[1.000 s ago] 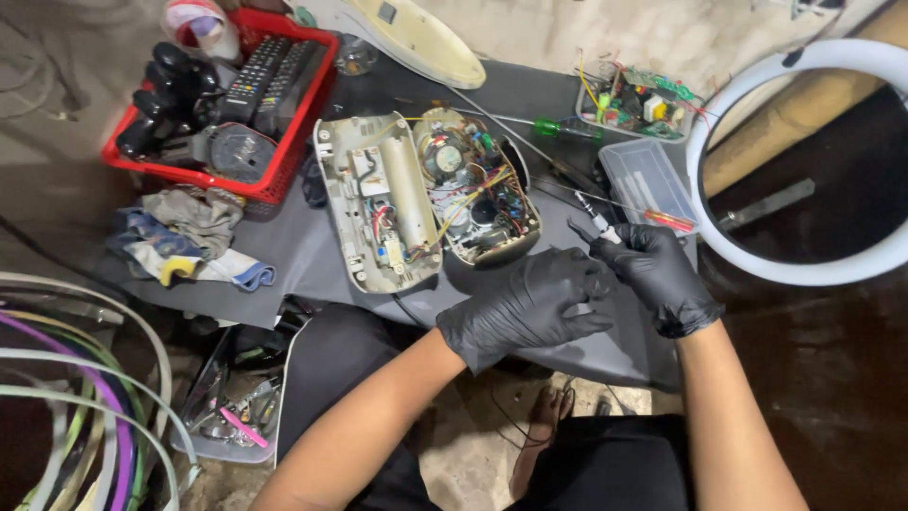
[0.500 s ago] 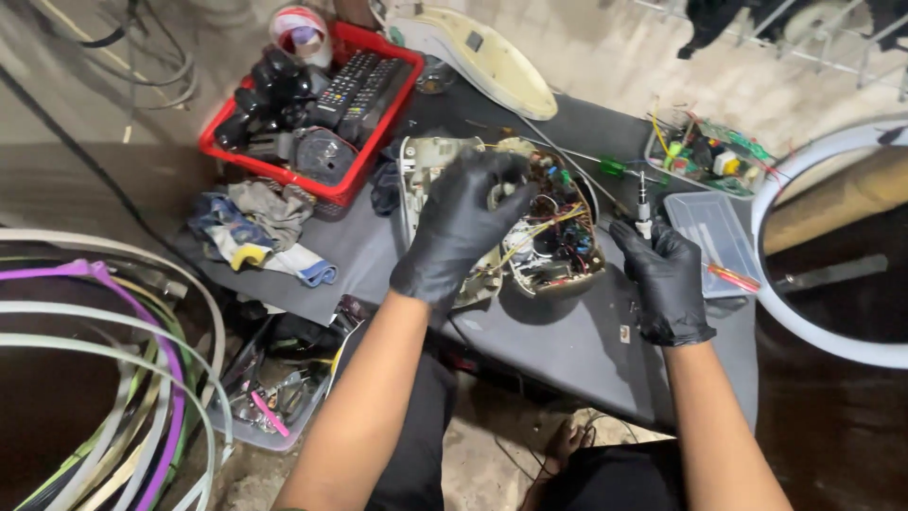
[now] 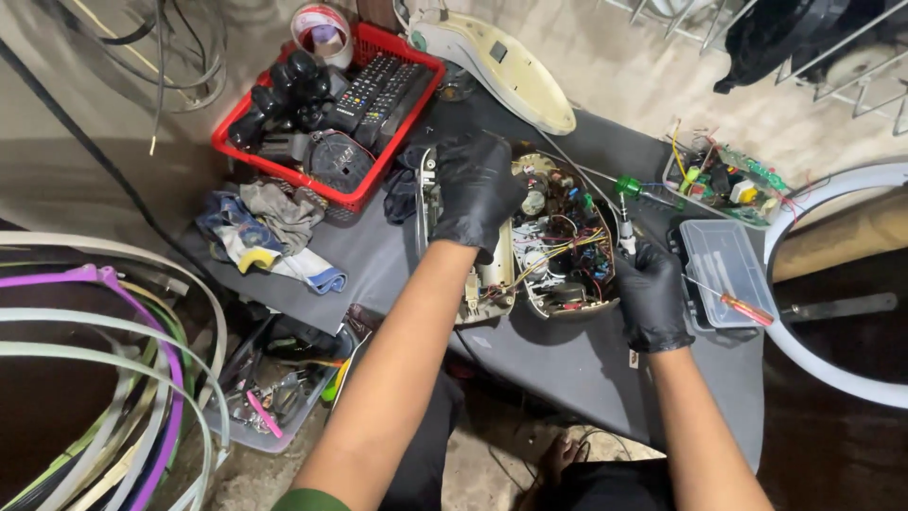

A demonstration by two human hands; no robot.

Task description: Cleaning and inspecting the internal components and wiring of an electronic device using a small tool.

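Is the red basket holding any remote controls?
Yes, the red basket behind the left hand holds black remote controls among other dark parts.

The left hand [image 3: 476,189] hides part of the opened device [image 3: 515,237] (its wiring blurred).

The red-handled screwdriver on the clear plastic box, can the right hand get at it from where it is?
Probably yes. The red-handled screwdriver lies uncovered on the clear plastic box, just beside the right hand. But that hand already grips a small tool, so it would likely need freeing first.
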